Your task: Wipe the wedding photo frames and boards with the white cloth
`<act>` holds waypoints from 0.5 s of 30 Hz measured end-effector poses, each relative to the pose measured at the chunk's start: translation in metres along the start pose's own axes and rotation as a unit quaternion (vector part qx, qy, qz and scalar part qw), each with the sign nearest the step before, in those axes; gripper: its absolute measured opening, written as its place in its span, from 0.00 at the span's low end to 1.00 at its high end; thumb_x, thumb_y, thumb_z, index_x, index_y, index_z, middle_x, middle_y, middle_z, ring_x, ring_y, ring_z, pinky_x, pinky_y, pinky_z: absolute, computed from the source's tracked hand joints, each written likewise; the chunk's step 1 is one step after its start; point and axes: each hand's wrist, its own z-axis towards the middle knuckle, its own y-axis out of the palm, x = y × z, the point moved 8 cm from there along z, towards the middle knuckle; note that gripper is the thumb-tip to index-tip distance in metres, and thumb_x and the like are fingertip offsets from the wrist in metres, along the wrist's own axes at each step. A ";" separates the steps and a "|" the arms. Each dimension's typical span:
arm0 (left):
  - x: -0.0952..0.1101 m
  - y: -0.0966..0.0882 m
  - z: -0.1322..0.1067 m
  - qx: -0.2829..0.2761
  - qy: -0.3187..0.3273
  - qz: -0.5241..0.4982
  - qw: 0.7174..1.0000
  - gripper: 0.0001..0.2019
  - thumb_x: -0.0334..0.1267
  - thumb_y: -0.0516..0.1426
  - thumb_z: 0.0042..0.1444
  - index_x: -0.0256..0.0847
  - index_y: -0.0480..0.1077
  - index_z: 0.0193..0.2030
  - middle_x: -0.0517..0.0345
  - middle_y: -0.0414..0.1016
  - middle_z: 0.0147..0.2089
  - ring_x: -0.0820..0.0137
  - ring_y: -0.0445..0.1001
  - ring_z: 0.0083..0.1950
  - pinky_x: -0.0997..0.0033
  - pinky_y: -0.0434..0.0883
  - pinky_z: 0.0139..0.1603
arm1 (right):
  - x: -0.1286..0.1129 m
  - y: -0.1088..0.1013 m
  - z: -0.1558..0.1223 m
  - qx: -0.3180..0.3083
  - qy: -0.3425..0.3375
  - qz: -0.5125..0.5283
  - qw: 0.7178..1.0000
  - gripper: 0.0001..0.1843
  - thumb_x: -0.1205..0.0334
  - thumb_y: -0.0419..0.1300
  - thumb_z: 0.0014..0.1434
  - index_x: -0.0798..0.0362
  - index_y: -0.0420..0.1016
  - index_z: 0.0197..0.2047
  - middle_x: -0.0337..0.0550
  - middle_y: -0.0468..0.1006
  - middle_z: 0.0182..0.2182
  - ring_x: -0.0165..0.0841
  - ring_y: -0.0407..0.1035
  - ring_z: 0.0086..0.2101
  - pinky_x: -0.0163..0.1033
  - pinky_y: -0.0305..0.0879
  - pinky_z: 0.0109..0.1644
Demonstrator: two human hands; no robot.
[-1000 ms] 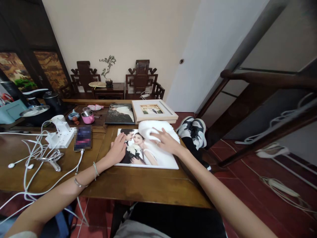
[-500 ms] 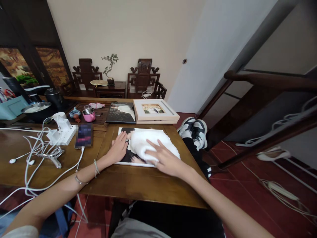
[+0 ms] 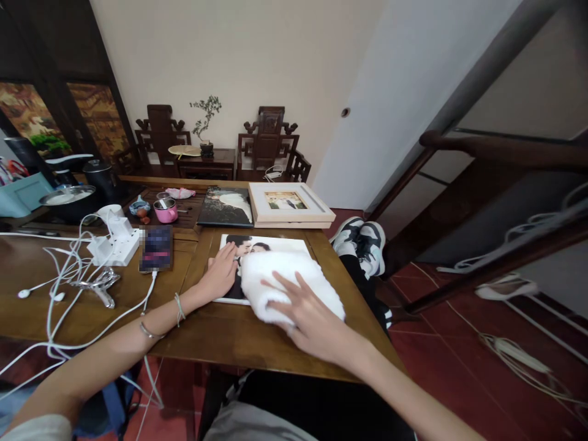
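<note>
A photo print (image 3: pixel 232 291) showing two people lies on the wooden table in front of me. My left hand (image 3: pixel 221 272) rests flat at its left edge, fingers stretched out and holding nothing. Over the photo's right and lower part lies a fluffy white cloth (image 3: pixel 298 269), which hides much of the picture. My right hand (image 3: pixel 307 312) presses on this cloth from above, its fingers spread, with the cloth bunched by the thumb side. The cloth reaches past the photo's lower edge onto the table.
Behind the photo lie a dark picture panel (image 3: pixel 225 206) and a pale framed picture (image 3: pixel 291 205). To the left are a phone (image 3: pixel 156 248) on a cable, a white power strip (image 3: pixel 120 244), tangled cords and a pink cup (image 3: pixel 166 210). A person's sneakers (image 3: pixel 361 242) show beyond the right edge.
My right hand has drawn the white cloth toward me and slightly right, uncovering the faces at the photo's top. My left hand has stayed at the photo's left edge.
</note>
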 end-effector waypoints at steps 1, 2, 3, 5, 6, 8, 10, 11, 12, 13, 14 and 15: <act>0.000 0.000 0.000 -0.001 -0.002 -0.001 1.000 0.24 0.36 0.40 0.65 0.33 0.54 0.67 0.40 0.50 0.71 0.60 0.47 0.73 0.46 0.52 0.68 | -0.008 0.000 -0.013 0.000 -0.005 0.002 1.000 0.20 0.70 0.53 0.57 0.48 0.74 0.52 0.45 0.60 0.65 0.48 0.41 0.67 0.69 0.39 0.66; 0.001 0.000 0.000 -0.002 -0.004 -0.002 1.000 0.25 0.36 0.40 0.65 0.33 0.53 0.67 0.40 0.50 0.72 0.60 0.47 0.73 0.45 0.53 0.68 | -0.012 0.000 -0.024 0.004 -0.008 0.004 1.000 0.20 0.70 0.53 0.56 0.48 0.74 0.50 0.45 0.62 0.65 0.47 0.42 0.67 0.67 0.39 0.66; 0.001 -0.001 -0.001 -0.004 -0.005 -0.003 1.000 0.25 0.36 0.41 0.65 0.34 0.53 0.67 0.41 0.50 0.72 0.60 0.47 0.73 0.45 0.53 0.68 | -0.012 0.000 -0.032 0.010 -0.007 0.006 1.000 0.19 0.70 0.53 0.56 0.48 0.75 0.48 0.46 0.63 0.64 0.46 0.44 0.67 0.66 0.40 0.67; 0.002 -0.001 -0.001 -0.007 -0.008 -0.007 1.000 0.25 0.35 0.41 0.65 0.34 0.52 0.68 0.41 0.49 0.72 0.60 0.46 0.73 0.44 0.53 0.67 | 0.000 -0.002 -0.039 0.030 0.008 0.005 1.000 0.18 0.70 0.51 0.57 0.50 0.75 0.47 0.51 0.67 0.61 0.45 0.50 0.65 0.64 0.44 0.67; 0.002 -0.001 -0.002 -0.008 -0.008 -0.009 1.000 0.25 0.35 0.41 0.65 0.35 0.52 0.68 0.42 0.49 0.72 0.60 0.46 0.73 0.44 0.53 0.68 | 0.011 -0.002 -0.038 0.040 0.023 0.002 0.999 0.18 0.69 0.50 0.58 0.51 0.75 0.47 0.53 0.68 0.60 0.45 0.52 0.64 0.64 0.46 0.66; 0.003 -0.001 -0.002 -0.008 -0.010 -0.013 1.000 0.25 0.36 0.41 0.65 0.35 0.52 0.68 0.42 0.49 0.72 0.60 0.46 0.73 0.43 0.52 0.68 | 0.035 -0.003 -0.026 0.051 0.061 -0.013 0.997 0.19 0.67 0.49 0.60 0.51 0.74 0.51 0.55 0.70 0.58 0.45 0.53 0.64 0.64 0.47 0.65; 0.002 -0.001 -0.003 -0.007 -0.015 -0.018 1.000 0.25 0.36 0.41 0.65 0.36 0.52 0.68 0.43 0.49 0.72 0.59 0.46 0.73 0.42 0.52 0.67 | 0.056 -0.003 -0.005 0.052 0.112 -0.036 0.992 0.20 0.65 0.47 0.62 0.52 0.72 0.54 0.55 0.72 0.56 0.48 0.50 0.65 0.66 0.48 0.64; 0.002 -0.001 -0.003 -0.005 -0.019 -0.023 1.000 0.25 0.36 0.41 0.65 0.36 0.52 0.68 0.43 0.49 0.72 0.59 0.46 0.73 0.41 0.52 0.67 | 0.064 -0.003 0.007 0.051 0.138 -0.048 0.988 0.20 0.65 0.47 0.63 0.53 0.71 0.55 0.56 0.72 0.56 0.50 0.49 0.65 0.68 0.48 0.62; 0.001 -0.001 -0.003 -0.001 -0.024 -0.033 0.999 0.25 0.36 0.41 0.65 0.36 0.53 0.68 0.44 0.49 0.72 0.58 0.47 0.73 0.41 0.52 0.67 | 0.069 -0.002 0.020 0.050 0.163 -0.060 0.984 0.21 0.64 0.48 0.63 0.54 0.71 0.56 0.57 0.71 0.57 0.53 0.48 0.65 0.70 0.48 0.61; 0.001 -0.003 -0.003 0.007 -0.025 -0.047 0.999 0.25 0.37 0.41 0.66 0.36 0.53 0.68 0.44 0.50 0.72 0.58 0.48 0.73 0.41 0.52 0.67 | 0.071 -0.002 0.032 0.049 0.182 -0.069 0.980 0.21 0.64 0.49 0.63 0.54 0.70 0.57 0.58 0.69 0.58 0.56 0.46 0.65 0.72 0.47 0.60; 0.001 -0.006 -0.002 0.021 -0.022 -0.066 0.997 0.24 0.39 0.41 0.66 0.36 0.54 0.67 0.44 0.51 0.72 0.59 0.49 0.72 0.43 0.52 0.68 | 0.069 -0.001 0.044 0.047 0.189 -0.073 0.978 0.22 0.64 0.50 0.62 0.55 0.69 0.58 0.58 0.67 0.61 0.58 0.45 0.65 0.74 0.46 0.59; 0.001 -0.010 -0.002 0.045 -0.016 -0.089 0.995 0.24 0.40 0.41 0.66 0.36 0.56 0.66 0.45 0.53 0.71 0.60 0.52 0.71 0.46 0.52 0.68 | 0.063 0.000 0.054 0.042 0.178 -0.072 0.980 0.22 0.65 0.50 0.62 0.55 0.69 0.59 0.57 0.63 0.63 0.59 0.44 0.65 0.75 0.45 0.59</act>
